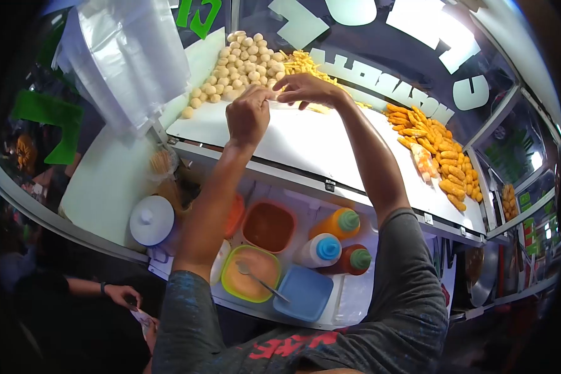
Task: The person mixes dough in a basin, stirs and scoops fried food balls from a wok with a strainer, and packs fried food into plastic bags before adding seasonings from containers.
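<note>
Both my arms reach over the white shelf [299, 140]. My left hand [248, 115] is closed, its fingers pinched at something too small to make out, in front of a pile of round pale balls [237, 67]. Close beside it, my right hand [308, 91] arches palm down with bent fingers, nearly touching the left fingertips. Whether it grips anything is hidden. Behind the right hand lie yellow fries [302, 62]. Golden-brown fried pieces [452, 163] are heaped at the shelf's right, with a filled clear bag [424, 163] among them.
Below the shelf are a green tub [234, 283] with a spoon, a red tub [269, 225], a blue lid [304, 293], squeeze bottles [328, 247] and a white lidded pot [151, 220]. Plastic bags [128, 56] hang at left. Another person's hands [126, 296] hold paper at lower left.
</note>
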A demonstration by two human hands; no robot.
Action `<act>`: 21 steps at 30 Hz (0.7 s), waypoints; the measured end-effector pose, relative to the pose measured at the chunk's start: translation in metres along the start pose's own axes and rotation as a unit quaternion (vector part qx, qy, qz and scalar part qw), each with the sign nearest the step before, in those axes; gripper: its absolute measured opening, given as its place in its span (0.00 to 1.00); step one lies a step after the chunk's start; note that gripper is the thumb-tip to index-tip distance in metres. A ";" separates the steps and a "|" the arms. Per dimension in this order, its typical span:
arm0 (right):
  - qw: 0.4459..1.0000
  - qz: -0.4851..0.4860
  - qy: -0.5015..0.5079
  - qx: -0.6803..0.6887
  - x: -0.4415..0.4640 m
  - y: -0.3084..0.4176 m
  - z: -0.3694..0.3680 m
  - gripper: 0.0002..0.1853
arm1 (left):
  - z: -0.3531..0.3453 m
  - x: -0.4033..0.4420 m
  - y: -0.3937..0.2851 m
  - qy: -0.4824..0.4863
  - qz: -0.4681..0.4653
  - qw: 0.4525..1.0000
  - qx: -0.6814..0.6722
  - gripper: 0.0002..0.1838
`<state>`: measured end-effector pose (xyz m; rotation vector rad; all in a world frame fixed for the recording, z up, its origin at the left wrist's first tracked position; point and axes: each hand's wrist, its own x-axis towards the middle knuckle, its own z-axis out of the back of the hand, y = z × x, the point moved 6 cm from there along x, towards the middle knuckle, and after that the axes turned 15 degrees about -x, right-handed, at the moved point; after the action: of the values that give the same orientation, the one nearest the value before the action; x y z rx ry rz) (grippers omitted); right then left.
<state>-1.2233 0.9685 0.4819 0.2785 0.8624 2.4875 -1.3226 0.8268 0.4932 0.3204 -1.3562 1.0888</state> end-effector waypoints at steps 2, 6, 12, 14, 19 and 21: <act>0.997 0.009 -0.011 -0.080 0.035 -0.071 0.000 0.26 | 0.012 0.001 0.009 -0.031 0.042 0.999 -0.009 0.09; 0.786 -0.137 -0.088 -0.596 0.041 -0.120 -0.033 0.13 | 0.009 -0.003 0.033 -0.015 0.044 0.999 -0.028 0.11; 0.901 -0.098 -0.037 -0.422 0.030 -0.137 0.026 0.14 | -0.015 0.002 0.048 0.016 0.143 0.988 -0.059 0.11; 0.893 -0.167 0.056 -0.415 -0.016 -0.122 0.073 0.08 | -0.030 0.005 0.055 0.041 0.146 0.986 -0.070 0.12; 0.891 -0.286 0.080 -0.344 -0.052 -0.198 0.064 0.08 | -0.079 0.004 0.063 0.122 0.192 0.971 -0.067 0.16; 0.925 -0.203 -0.081 -0.311 -0.033 -0.226 0.026 0.10 | -0.096 0.000 0.068 0.157 0.267 0.949 -0.065 0.17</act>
<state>-1.1002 1.1192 0.3593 0.0694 0.0227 2.1659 -1.3154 0.9325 0.4428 -0.3313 -1.2437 1.4141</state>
